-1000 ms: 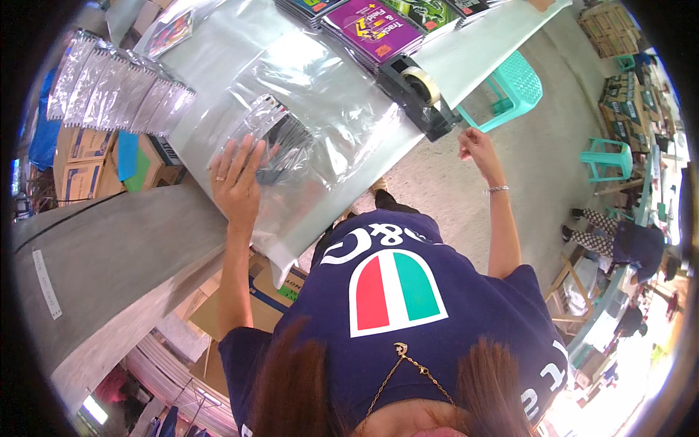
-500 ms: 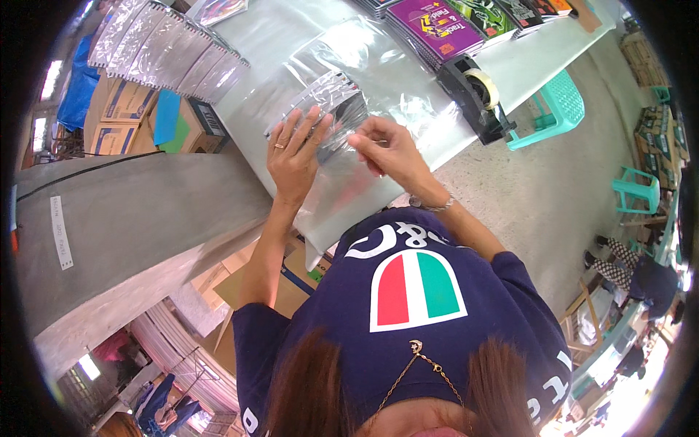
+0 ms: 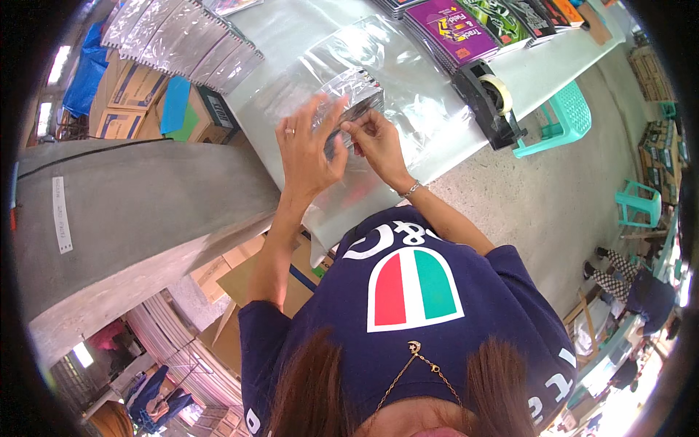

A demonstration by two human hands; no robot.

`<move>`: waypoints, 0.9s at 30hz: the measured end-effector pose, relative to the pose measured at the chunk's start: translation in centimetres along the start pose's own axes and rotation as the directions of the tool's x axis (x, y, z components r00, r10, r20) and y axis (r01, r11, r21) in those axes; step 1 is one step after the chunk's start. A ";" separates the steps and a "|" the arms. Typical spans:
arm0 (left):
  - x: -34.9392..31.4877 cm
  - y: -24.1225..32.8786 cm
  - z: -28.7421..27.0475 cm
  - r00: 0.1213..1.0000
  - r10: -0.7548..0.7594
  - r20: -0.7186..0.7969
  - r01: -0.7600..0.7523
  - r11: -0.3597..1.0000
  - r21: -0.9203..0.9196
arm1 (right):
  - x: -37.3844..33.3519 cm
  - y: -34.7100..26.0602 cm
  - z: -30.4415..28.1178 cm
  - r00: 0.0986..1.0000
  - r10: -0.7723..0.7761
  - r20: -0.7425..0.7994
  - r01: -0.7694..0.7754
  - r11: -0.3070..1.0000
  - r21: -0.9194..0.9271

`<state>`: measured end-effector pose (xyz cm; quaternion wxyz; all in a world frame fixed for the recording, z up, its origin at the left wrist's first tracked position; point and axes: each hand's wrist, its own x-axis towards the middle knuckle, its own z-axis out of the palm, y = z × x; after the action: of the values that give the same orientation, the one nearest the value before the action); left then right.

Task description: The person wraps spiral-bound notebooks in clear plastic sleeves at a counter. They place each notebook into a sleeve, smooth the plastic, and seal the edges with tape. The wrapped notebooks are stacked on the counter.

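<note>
A small stack of spiral-bound notebooks (image 3: 362, 89) in glossy clear plastic wrap lies on the pale table in front of me. My left hand (image 3: 309, 149) is over its left side, fingers spread and slightly blurred, with a ring on one finger. At the near edge of the stack, my right hand (image 3: 378, 146) has thumb and fingertips pinched together on the clear plastic wrap (image 3: 354, 111). The fingers partly hide the pinched spot. Loose clear plastic sheets (image 3: 415, 80) are spread flat under and beyond the stack.
A black tape dispenser (image 3: 480, 102) stands at the table's right edge. Spiral notebooks with bright covers (image 3: 451, 30) lie at the far right. Wrapped notebooks (image 3: 178, 40) overlap at the far left. A concrete ledge (image 3: 145, 197), boxes (image 3: 135, 95) and a green stool (image 3: 564, 120) surround the table.
My left hand has lifted from lying on the wrapped stack and shifted right, fingers more spread. My right hand has moved slightly up, its fingertips now close to the left thumb.
</note>
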<state>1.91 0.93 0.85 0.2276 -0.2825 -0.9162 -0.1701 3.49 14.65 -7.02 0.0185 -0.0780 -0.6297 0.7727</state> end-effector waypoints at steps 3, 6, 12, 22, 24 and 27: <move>0.3 -0.4 1.1 0.997 -0.078 0.016 0.078 0.996 0.039 | 0.0 0.3 0.7 0.999 0.007 -0.046 -0.005 0.999 0.033; 0.1 -1.0 1.6 0.996 -0.085 0.030 0.084 0.996 0.044 | 0.1 0.5 1.5 0.990 0.011 -0.139 -0.004 0.999 0.053; -0.2 -1.2 2.0 0.997 -0.071 0.010 0.070 0.996 0.061 | 0.8 3.4 -1.9 0.960 -0.097 -0.263 -0.057 0.852 -0.520; 0.4 -1.0 1.8 0.995 -0.095 0.043 0.096 0.995 -0.020 | 2.8 2.3 -3.4 0.905 -0.423 -0.050 0.264 0.651 -0.712; 2.3 0.0 1.2 0.988 -0.127 0.092 0.128 0.992 -0.008 | 1.9 3.8 -4.8 0.960 -0.255 -0.118 0.102 0.706 -0.700; 4.7 0.4 1.9 0.952 -0.152 0.267 0.161 0.987 -0.014 | -0.3 4.7 -5.4 0.938 0.346 -0.025 -0.343 0.914 -0.215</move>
<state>-1.89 4.16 1.71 0.0836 -0.2332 -0.9548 -0.1644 4.86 18.88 -12.61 -0.1307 -0.1842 -0.6866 0.6911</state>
